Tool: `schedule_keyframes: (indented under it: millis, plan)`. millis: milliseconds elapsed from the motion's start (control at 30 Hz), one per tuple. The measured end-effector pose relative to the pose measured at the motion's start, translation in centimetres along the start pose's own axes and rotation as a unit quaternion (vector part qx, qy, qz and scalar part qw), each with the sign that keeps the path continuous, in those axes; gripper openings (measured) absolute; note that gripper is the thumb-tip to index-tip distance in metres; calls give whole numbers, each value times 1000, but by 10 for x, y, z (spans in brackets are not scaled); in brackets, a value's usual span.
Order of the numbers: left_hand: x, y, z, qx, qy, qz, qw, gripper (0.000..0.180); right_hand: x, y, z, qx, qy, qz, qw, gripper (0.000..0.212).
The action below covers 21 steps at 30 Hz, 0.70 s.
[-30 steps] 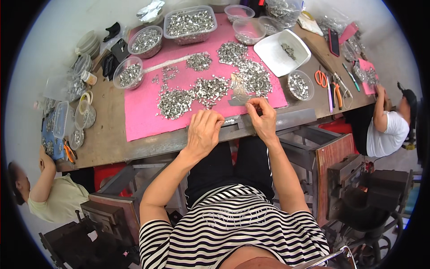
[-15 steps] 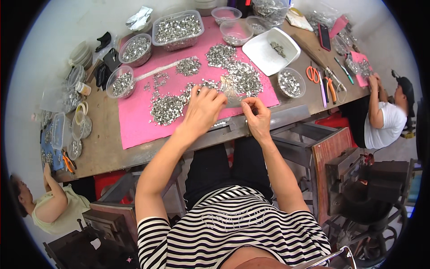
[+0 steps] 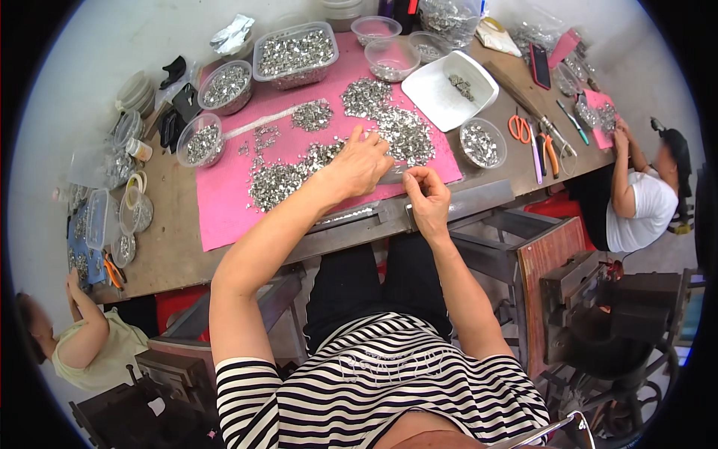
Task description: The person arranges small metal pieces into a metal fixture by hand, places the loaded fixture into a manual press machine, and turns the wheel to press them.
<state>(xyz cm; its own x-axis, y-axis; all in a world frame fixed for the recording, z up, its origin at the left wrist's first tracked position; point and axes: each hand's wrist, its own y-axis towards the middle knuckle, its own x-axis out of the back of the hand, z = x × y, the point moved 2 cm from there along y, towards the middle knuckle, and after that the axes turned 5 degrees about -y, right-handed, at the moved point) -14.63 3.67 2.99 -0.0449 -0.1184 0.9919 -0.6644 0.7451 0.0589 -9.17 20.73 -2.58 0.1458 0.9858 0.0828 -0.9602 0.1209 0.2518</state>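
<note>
A pink mat on the workbench carries heaps of small silvery metal pieces. My left hand is over the mat's middle, fingers curled downward between the left heap and the right heap. Its fingertips are partly hidden, and whatever they pinch is too small to make out. Close to the mat's front edge, my right hand is closed, thumb against bent fingers. Anything in that pinch cannot be told. A smaller heap sits farther back, near a pale strip.
Tubs of metal pieces line the back. A white tray, a round tub, orange scissors and pliers lie rightward. Co-workers sit at both sides, one in a white shirt, one in light green.
My left hand has moved right, from beside the left heap toward the right heap and closer to my right hand. My right hand stays nearly in place, still pinched.
</note>
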Motion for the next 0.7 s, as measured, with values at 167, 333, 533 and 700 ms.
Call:
schedule_keyframes:
  millis: [167,333,533,700]
  plan:
    - [-3,-31,-4,19,-203,-160,966,9,5,9,8,22,-59,23,998,6]
    - [2,-65,-14,103,-340,-258,898,10,8,49,27,269,-300,153,903,14]
    - [5,-97,-26,170,-368,-322,855,18,1,67,27,303,-355,272,841,13]
    - [6,-113,-33,168,-322,-349,863,13,-7,72,24,357,-384,317,790,7]
